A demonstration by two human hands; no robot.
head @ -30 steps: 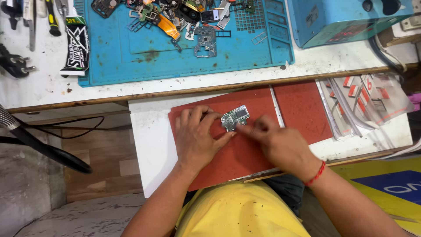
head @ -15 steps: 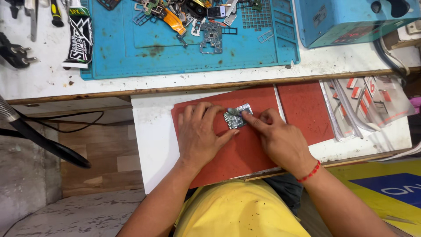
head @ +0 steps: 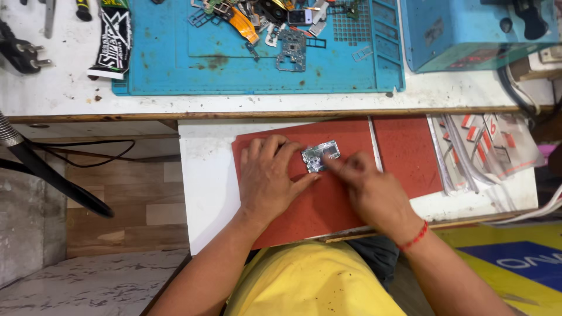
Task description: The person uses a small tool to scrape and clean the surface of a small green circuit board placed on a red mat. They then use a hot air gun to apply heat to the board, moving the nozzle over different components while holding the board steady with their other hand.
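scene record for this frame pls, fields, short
left hand: left hand flat on the red mat, fingertips beside the small circuit board
right hand: right hand with fingertips at the board's right edge; blurred, grip unclear
board: lies on the mat, metal shields up
behind: blue work mat with loose phone parts, black tube
right side: clear plastic bags; blue box
wrist: red thread band

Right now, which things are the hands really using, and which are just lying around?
In use:
left hand
right hand
small silver-green circuit board
red rubber work mat

Lying about:
blue silicone repair mat
loose phone parts
black tube
black plug
clear plastic packets
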